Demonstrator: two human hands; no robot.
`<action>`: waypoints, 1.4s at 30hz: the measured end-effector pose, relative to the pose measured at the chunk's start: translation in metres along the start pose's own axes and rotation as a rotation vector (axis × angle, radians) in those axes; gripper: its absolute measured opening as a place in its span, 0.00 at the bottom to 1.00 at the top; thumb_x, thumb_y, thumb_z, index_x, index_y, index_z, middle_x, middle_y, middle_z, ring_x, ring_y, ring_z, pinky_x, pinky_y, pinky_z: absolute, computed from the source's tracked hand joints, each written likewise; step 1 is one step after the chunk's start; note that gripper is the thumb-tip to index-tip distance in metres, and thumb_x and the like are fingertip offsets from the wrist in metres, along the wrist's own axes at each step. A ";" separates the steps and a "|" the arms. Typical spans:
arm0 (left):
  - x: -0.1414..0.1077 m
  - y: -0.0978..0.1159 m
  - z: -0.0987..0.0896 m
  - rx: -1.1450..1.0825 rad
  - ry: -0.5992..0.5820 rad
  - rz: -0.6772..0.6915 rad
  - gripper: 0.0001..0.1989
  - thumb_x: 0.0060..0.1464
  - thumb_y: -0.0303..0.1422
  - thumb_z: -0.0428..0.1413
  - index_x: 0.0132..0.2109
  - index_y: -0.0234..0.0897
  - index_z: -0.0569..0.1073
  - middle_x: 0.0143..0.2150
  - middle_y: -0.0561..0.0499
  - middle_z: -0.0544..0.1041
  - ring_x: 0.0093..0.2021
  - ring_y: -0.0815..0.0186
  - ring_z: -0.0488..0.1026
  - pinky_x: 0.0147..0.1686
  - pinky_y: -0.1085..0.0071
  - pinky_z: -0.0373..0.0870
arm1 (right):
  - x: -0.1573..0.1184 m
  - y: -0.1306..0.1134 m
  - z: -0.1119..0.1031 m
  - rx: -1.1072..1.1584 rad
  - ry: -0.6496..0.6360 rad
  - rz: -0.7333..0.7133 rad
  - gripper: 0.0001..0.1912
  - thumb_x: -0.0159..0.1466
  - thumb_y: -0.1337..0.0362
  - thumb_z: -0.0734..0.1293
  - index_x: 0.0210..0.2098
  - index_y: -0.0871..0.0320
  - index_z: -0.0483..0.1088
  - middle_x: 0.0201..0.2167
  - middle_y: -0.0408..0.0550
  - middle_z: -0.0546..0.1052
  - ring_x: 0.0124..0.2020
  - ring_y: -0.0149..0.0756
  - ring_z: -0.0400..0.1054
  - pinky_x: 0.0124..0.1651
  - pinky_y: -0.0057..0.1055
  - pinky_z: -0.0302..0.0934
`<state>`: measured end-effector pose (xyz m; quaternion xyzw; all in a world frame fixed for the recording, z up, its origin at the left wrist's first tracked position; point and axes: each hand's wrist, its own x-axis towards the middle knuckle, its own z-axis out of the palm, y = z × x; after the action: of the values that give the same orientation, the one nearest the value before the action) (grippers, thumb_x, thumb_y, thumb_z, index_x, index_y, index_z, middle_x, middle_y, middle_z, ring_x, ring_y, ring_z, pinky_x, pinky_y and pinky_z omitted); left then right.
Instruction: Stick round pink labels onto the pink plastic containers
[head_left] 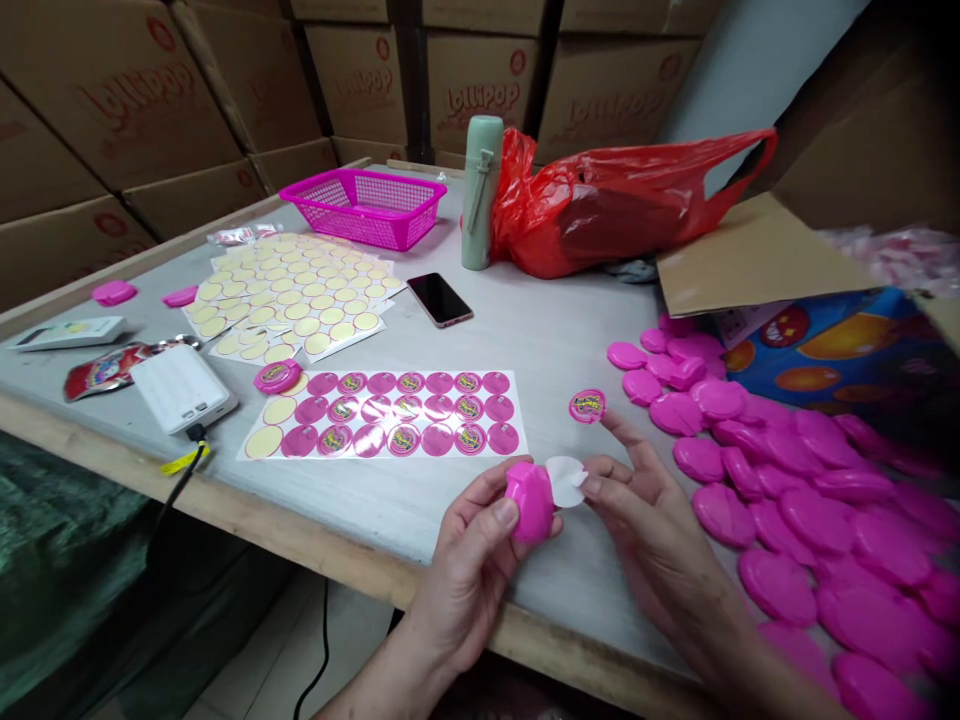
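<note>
My left hand (480, 560) holds a round pink plastic case (531, 503) between thumb and fingers, near the table's front edge. Thumb and a finger of my right hand (645, 510) pinch a white round sticker (565, 482), its edge touching or just beside the case. A round printed sticker (586, 405) is at the tip of my right index finger. To the left lies a sheet of pink round stickers (405, 411), with bare yellow circles at its left end. Another pink case (277, 376) rests on that sheet's upper left corner.
Many pink cases (780, 520) are heaped at the right, beside an open carton (757, 255). Farther back are a phone (440, 299), yellow-circle sheets (292, 290), a pink basket (367, 208), a green flask (481, 195) and a red bag (622, 205). A white power bank (184, 388) lies left.
</note>
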<state>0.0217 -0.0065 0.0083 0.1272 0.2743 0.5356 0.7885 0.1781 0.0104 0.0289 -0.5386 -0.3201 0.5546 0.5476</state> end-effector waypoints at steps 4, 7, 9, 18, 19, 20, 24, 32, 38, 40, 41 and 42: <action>0.001 0.003 -0.002 -0.099 0.043 -0.032 0.15 0.57 0.34 0.62 0.50 0.33 0.77 0.51 0.43 0.79 0.47 0.60 0.78 0.51 0.63 0.76 | 0.004 0.003 -0.003 0.080 0.062 -0.057 0.38 0.53 0.60 0.78 0.61 0.47 0.64 0.29 0.37 0.74 0.30 0.32 0.69 0.39 0.29 0.66; 0.001 0.006 -0.002 -0.114 0.083 -0.029 0.16 0.58 0.34 0.61 0.51 0.32 0.76 0.50 0.41 0.79 0.47 0.58 0.79 0.51 0.62 0.75 | 0.008 0.001 -0.008 0.136 0.089 -0.076 0.34 0.55 0.62 0.77 0.60 0.46 0.67 0.31 0.37 0.73 0.32 0.31 0.69 0.39 0.27 0.66; 0.000 0.007 -0.001 -0.108 0.089 -0.035 0.15 0.58 0.34 0.60 0.51 0.33 0.75 0.50 0.42 0.78 0.47 0.58 0.78 0.49 0.64 0.75 | 0.008 -0.002 -0.011 0.126 0.028 -0.045 0.35 0.56 0.62 0.77 0.61 0.46 0.67 0.32 0.37 0.74 0.33 0.31 0.69 0.40 0.27 0.66; 0.001 -0.003 0.001 0.255 0.038 -0.006 0.24 0.49 0.32 0.69 0.51 0.40 0.71 0.36 0.55 0.73 0.32 0.75 0.68 0.35 0.78 0.66 | -0.004 0.002 -0.003 0.140 -0.195 0.044 0.35 0.58 0.63 0.77 0.62 0.44 0.64 0.33 0.37 0.79 0.35 0.30 0.72 0.44 0.27 0.66; 0.002 -0.004 0.001 0.273 0.075 0.028 0.25 0.48 0.32 0.69 0.51 0.41 0.70 0.36 0.56 0.73 0.31 0.75 0.68 0.35 0.77 0.66 | -0.005 0.003 -0.002 0.143 -0.193 0.046 0.35 0.58 0.64 0.77 0.61 0.44 0.65 0.33 0.36 0.79 0.35 0.28 0.72 0.44 0.25 0.66; 0.003 -0.005 0.001 0.280 0.101 0.052 0.25 0.49 0.33 0.69 0.51 0.41 0.69 0.36 0.55 0.74 0.31 0.75 0.68 0.35 0.77 0.66 | -0.005 0.003 -0.001 0.147 -0.189 0.045 0.35 0.58 0.64 0.78 0.61 0.43 0.65 0.34 0.36 0.79 0.36 0.28 0.72 0.45 0.24 0.65; 0.005 -0.005 0.001 0.296 0.145 0.117 0.21 0.52 0.35 0.67 0.49 0.40 0.68 0.38 0.53 0.76 0.31 0.73 0.69 0.34 0.75 0.67 | -0.004 0.004 -0.001 0.132 -0.196 0.033 0.34 0.58 0.64 0.77 0.61 0.43 0.65 0.34 0.36 0.80 0.37 0.27 0.72 0.45 0.24 0.65; -0.008 0.014 0.007 1.148 0.033 0.747 0.09 0.53 0.28 0.65 0.41 0.41 0.76 0.38 0.53 0.76 0.39 0.69 0.73 0.41 0.73 0.70 | -0.009 0.006 -0.006 -0.246 -0.107 -0.158 0.36 0.60 0.61 0.74 0.64 0.44 0.60 0.31 0.36 0.78 0.35 0.33 0.73 0.46 0.33 0.66; -0.008 0.013 0.014 1.399 -0.064 0.785 0.02 0.59 0.27 0.59 0.39 0.36 0.77 0.34 0.49 0.76 0.36 0.66 0.74 0.38 0.69 0.70 | -0.017 0.004 -0.004 -0.512 -0.071 -0.350 0.35 0.62 0.64 0.72 0.65 0.44 0.58 0.32 0.37 0.80 0.39 0.38 0.75 0.57 0.45 0.63; -0.008 0.012 0.014 1.411 -0.065 0.762 0.03 0.59 0.26 0.59 0.38 0.36 0.77 0.33 0.49 0.76 0.35 0.66 0.74 0.37 0.69 0.69 | -0.019 0.003 -0.004 -0.564 -0.060 -0.394 0.35 0.62 0.64 0.71 0.66 0.45 0.58 0.32 0.38 0.80 0.40 0.39 0.76 0.59 0.46 0.62; -0.008 0.012 0.014 1.410 -0.068 0.754 0.03 0.59 0.26 0.59 0.38 0.37 0.77 0.33 0.49 0.76 0.36 0.66 0.74 0.37 0.69 0.69 | -0.020 0.003 -0.005 -0.586 -0.052 -0.412 0.35 0.62 0.65 0.71 0.66 0.45 0.58 0.32 0.37 0.80 0.40 0.39 0.76 0.60 0.46 0.61; -0.009 0.012 0.014 1.406 -0.073 0.750 0.04 0.59 0.26 0.58 0.38 0.37 0.78 0.33 0.49 0.76 0.36 0.66 0.74 0.37 0.69 0.69 | -0.021 0.002 -0.005 -0.606 -0.044 -0.428 0.35 0.62 0.65 0.71 0.66 0.45 0.58 0.32 0.37 0.80 0.40 0.39 0.77 0.60 0.46 0.61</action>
<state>0.0183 -0.0087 0.0280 0.6960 0.4610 0.4620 0.2993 0.1783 -0.0108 0.0308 -0.5850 -0.5868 0.3193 0.4599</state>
